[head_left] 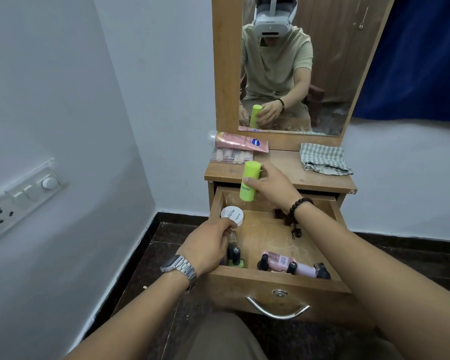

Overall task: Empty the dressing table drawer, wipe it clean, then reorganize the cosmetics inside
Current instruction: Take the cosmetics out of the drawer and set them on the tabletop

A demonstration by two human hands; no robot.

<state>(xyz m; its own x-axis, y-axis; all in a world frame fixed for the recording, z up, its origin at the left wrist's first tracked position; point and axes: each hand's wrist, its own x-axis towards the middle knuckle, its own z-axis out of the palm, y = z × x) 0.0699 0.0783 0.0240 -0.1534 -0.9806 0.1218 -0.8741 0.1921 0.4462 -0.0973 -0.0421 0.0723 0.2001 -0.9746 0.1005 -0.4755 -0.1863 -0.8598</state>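
The wooden drawer point(276, 280) of the dressing table stands pulled open. My right hand point(269, 184) grips a lime green tube point(250, 181), upright above the drawer's back edge. My left hand point(208, 245) holds a round white jar point(232, 216) at the drawer's left side. Inside the drawer, dark-capped nail polish bottles point(235, 255) stand at the front left. A pink bottle point(277, 261) and a lilac bottle point(307, 270) lie at the front right. A small dark item point(278, 213) sits near the back.
On the tabletop point(286, 167) lie a pink tube point(240, 142), a clear pack of false nails point(230, 155) and a folded checked cloth point(324, 159). A mirror point(296, 63) stands behind. A wall with a switch panel point(21, 198) is on the left.
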